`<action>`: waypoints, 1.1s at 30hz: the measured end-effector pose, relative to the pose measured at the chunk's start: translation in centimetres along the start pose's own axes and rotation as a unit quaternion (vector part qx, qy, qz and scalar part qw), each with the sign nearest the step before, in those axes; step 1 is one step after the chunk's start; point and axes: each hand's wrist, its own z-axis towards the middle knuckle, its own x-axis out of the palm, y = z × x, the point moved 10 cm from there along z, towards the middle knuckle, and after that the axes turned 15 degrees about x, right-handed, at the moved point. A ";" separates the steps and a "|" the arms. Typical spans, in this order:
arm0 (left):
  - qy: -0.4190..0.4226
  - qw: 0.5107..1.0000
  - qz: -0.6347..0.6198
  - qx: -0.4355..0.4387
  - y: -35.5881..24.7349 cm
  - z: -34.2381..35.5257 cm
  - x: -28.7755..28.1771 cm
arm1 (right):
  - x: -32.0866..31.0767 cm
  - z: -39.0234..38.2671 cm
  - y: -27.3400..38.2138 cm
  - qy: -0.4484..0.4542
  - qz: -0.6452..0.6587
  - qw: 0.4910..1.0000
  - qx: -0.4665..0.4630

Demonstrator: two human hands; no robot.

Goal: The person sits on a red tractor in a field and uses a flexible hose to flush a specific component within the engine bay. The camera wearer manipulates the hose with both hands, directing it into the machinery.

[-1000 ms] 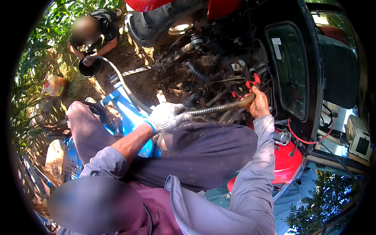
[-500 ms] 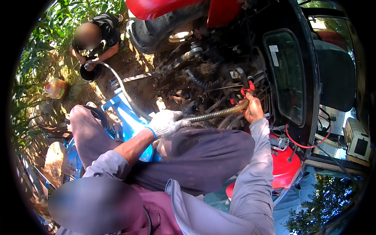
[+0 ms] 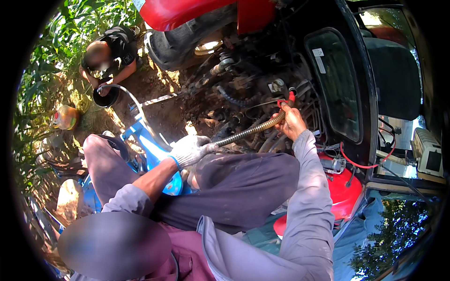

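Observation:
My left hand (image 3: 192, 150), in a white knitted glove, is closed round a long flexible hose (image 3: 239, 136) with a coiled metal covering. Its lighter far stretch arches over to a co-worker's hands (image 3: 103, 89) at a black bucket (image 3: 107, 100). My bare right hand (image 3: 290, 121) grips the hose higher up and to the right, just below a red part (image 3: 290, 97) beside a dark port among the tractor's pipes and fittings. My legs lie bent beneath both arms, over a blue metal frame (image 3: 150, 145).
A co-worker (image 3: 112, 54) crouches at the upper left beside maize plants and a plastic jug (image 3: 66, 117). A large tyre (image 3: 173, 47) and red fender (image 3: 187, 11) are above. The black cab (image 3: 335, 84) fills the right, with red bodywork (image 3: 342, 192) and a loose red cable (image 3: 358, 164) below.
The view has shifted slightly, so the cab and hose appear a little further left. My right hand and the red part beside it have moved slightly; both hands keep their grip.

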 end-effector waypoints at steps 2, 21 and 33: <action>-0.017 1.000 -0.017 -0.001 -0.2 -0.3 -0.4 | 0.1 -0.2 0.1 -0.004 0.014 1.000 0.003; -0.017 0.999 -0.014 -0.048 0.0 -1.2 -1.9 | 0.3 1.6 1.3 0.018 -0.003 1.000 -0.002; -0.036 0.999 -0.014 -0.037 -0.2 -1.1 -1.6 | 0.0 1.3 1.8 -0.005 -0.021 0.999 0.027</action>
